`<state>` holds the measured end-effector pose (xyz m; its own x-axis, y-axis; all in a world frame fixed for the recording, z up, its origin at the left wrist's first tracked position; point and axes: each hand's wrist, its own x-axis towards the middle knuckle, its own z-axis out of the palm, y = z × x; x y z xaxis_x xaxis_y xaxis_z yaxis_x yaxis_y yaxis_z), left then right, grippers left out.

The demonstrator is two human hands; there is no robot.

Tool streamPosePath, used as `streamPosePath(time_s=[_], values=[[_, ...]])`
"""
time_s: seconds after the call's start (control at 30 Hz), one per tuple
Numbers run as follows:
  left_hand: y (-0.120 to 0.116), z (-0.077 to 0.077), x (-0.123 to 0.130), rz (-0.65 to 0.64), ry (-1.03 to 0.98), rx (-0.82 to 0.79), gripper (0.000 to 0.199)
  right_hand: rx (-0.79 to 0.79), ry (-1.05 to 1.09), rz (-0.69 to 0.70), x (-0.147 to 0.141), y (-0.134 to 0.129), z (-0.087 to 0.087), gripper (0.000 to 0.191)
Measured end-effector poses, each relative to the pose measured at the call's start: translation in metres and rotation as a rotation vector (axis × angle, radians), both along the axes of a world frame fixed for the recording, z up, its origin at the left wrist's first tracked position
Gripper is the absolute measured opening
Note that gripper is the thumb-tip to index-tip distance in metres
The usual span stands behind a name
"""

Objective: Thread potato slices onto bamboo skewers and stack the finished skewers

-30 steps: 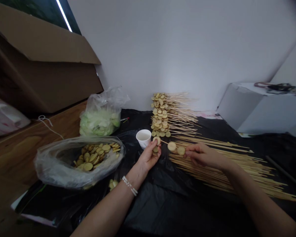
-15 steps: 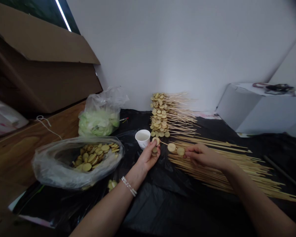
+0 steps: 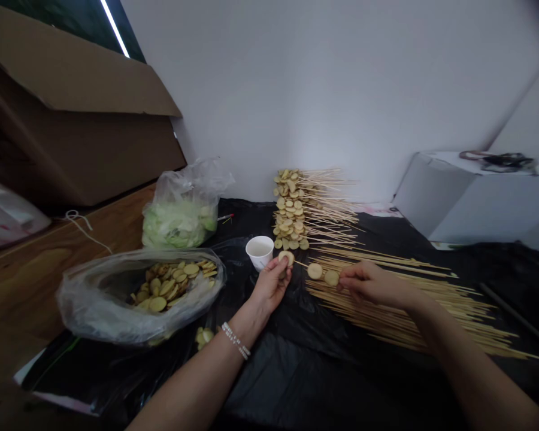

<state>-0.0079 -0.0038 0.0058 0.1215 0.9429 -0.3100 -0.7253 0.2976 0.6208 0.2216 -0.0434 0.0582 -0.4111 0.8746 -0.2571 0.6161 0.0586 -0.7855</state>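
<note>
Fingers (image 3: 284, 272) of the left hand (image 3: 272, 290) pinch a potato slice (image 3: 286, 257) on a bamboo skewer (image 3: 302, 263) running sideways to the right hand (image 3: 372, 284), whose fingers pinch just beyond two more slices (image 3: 315, 271).

Dim indoor light, bright strip light (image 3: 114, 29), soft shadows, curved wide-angle edges

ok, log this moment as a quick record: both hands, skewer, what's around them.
left hand: holds a potato slice at the skewer's end
right hand: pinches the bamboo skewer beside a potato slice
skewer load: three slices visible
nearby: white paper cup, loose skewers, stacked loaded skewers, plastic bag of slices
</note>
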Motion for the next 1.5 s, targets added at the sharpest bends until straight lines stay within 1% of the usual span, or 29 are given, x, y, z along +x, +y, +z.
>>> streamPosePath(time_s=[0.13,0.23,0.43,0.57,0.7,0.87,1.1,1.23,1.3,1.37,1.5], values=[[-0.001,-0.002,0.002,0.028,0.029,0.013,0.014,0.06,-0.038,0.005,0.0,0.0,0.0,0.029],[-0.001,-0.002,0.003,0.02,0.048,0.027,0.013,0.076,-0.045,0.008,-0.001,0.001,-0.002,0.029],[0.001,-0.004,0.002,0.027,0.088,0.061,0.016,0.036,-0.006,-0.003,-0.007,-0.001,-0.005,0.026],[0.002,-0.006,0.0,0.05,0.139,0.089,0.019,0.128,-0.034,-0.005,-0.011,-0.001,-0.005,0.029],[0.0,-0.006,0.001,0.043,0.172,0.112,0.023,0.18,-0.092,-0.005,-0.007,0.0,-0.004,0.027],[-0.001,-0.004,0.001,0.009,0.182,0.132,0.027,0.141,-0.083,0.025,-0.003,0.0,-0.002,0.028],[-0.004,-0.002,0.003,0.046,0.167,0.122,0.023,0.18,-0.059,-0.058,0.003,0.002,-0.007,0.026],[-0.004,-0.002,0.004,0.063,0.157,0.111,0.023,0.206,-0.073,-0.018,0.006,0.002,-0.006,0.028],[-0.003,-0.003,0.004,0.067,0.157,0.109,0.023,0.239,-0.1,-0.013,0.006,0.003,-0.005,0.028],[-0.003,-0.003,0.003,0.076,0.155,0.105,0.022,0.31,-0.142,-0.028,0.004,0.004,-0.006,0.027],[-0.003,-0.003,0.003,0.097,0.159,0.09,0.018,0.462,-0.241,-0.1,0.0,0.006,-0.01,0.022]])
